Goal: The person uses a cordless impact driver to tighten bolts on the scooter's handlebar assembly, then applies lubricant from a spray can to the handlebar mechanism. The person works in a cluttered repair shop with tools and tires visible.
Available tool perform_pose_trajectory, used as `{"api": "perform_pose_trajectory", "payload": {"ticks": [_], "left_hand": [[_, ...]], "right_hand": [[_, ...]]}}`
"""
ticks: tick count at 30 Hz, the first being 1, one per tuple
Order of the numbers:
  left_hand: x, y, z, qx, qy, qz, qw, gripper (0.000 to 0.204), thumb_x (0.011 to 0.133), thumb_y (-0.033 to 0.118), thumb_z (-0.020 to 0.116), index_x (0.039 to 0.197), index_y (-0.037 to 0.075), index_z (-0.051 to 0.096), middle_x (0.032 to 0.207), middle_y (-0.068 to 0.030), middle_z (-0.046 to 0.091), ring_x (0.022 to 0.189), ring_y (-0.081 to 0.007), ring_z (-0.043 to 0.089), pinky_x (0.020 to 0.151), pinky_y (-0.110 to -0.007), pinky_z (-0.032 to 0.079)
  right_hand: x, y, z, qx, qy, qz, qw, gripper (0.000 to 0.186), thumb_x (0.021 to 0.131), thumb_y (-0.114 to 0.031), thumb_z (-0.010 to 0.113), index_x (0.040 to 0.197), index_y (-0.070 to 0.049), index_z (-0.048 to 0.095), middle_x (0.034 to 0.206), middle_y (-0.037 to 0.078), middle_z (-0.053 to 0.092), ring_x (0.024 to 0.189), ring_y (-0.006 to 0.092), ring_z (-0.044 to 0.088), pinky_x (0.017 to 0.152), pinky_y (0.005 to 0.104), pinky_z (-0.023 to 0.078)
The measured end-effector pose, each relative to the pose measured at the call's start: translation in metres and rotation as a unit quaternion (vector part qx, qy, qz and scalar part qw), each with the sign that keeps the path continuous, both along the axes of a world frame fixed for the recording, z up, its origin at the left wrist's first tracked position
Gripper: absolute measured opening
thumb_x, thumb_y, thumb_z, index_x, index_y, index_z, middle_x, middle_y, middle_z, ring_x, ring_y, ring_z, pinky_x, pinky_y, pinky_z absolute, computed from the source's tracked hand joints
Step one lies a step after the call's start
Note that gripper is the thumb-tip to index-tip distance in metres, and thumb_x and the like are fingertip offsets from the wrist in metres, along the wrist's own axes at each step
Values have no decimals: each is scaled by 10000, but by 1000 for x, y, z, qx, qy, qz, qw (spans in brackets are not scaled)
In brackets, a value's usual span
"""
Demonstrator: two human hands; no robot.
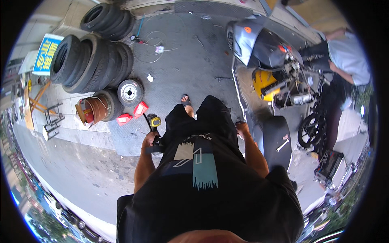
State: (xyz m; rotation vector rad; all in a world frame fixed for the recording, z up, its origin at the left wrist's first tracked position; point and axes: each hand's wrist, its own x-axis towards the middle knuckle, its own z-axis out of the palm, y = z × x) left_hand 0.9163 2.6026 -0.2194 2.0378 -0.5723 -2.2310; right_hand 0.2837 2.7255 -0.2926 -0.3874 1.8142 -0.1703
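Head view: the left forearm [144,169] extends forward from below, on the left of the torso, with the elbow slightly bent. The left hand [150,139] is at thigh level, just outside the left leg. Its fingers are closed around the grip of the drill [154,120]; the yellow-and-black head projects forward of the fist, above the floor [174,69] and near the red bottles [141,109]. The right forearm [255,155] angles forward and inward along the right side of the torso. The right hand [242,128] is low beside the right thigh, between the shorts [198,119] and the black seat [277,135], on which a wrench [283,145] lies. The state of the right fingers cannot be told: they are small, dark and partly lost against the shorts. Contact between this hand and the parts beside it cannot be confirmed. The fist covers most of the drill's grip, and the dark part near the left wrist is hard to make out. The torso and shorts hide most of both legs; one sandalled foot [186,99] shows. At upper right, a co-worker [348,56] beside the motorcycle [291,87] is partly cut off by the fisheye rim.
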Motion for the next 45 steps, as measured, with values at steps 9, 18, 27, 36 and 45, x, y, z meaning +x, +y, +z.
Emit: {"api": "perform_pose_trajectory", "payload": {"ticks": [9,18,27,36,45], "left_hand": [[64,33,-16,121,51,285,950,72,856,144,669,842,86,629,763,-106,662,649,-239,670,579,-389,577],[65,-98,17,142,16,191,971,183,853,165,719,964,53,627,875,-118,660,779,-243,655,700,-384,549],[52,-447,47,106,-22,12,994,323,851,187,769,1087,20,625,987,-129,658,909,-246,641,821,-379,522],[-30,-815,64,-112,128,-300,939,466,849,208,820,1209,-13,623,1100,-141,656,1039,-249,627,942,-374,495],[-233,-1083,49,67,-36,-332,940,120,776,104,687,838,59,594,724,-95,606,596,-261,621,530,-398,525]], "right_hand": [[64,-191,76,-29,12,-82,996,196,973,-293,626,1017,-103,638,790,85,665,590,189,645,493,339,511],[108,-285,43,17,38,42,998,281,966,-206,615,1164,-47,735,923,134,754,766,299,777,621,403,671],[102,-471,-19,56,61,443,892,303,750,-221,773,998,-51,814,952,183,776,906,399,765,757,488,632],[48,-699,46,-117,133,-181,967,304,933,-246,613,1044,-14,775,865,161,783,713,229,778,673,383,632],[81,-861,102,-145,67,-175,972,319,868,-254,640,1015,-6,779,910,223,772,877,370,767,804,462,606]]}}
